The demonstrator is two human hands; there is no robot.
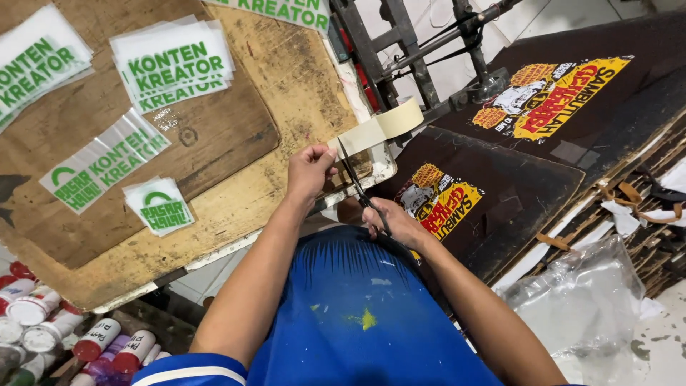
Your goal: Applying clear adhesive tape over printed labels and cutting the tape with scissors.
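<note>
Head view: over worn wooden bench (pixel 236 207).
Left hand (pixel 309 171): grip pinched on cream masking-tape strip (pixel 361 136), pulled from roll (pixel 400 118).
Right hand (pixel 396 223): grip clamped on black-handled scissors (pixel 357 184), blades at strip.

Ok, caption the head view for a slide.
Left hand holds masking tape taut; right hand cuts it with scissors.
</note>
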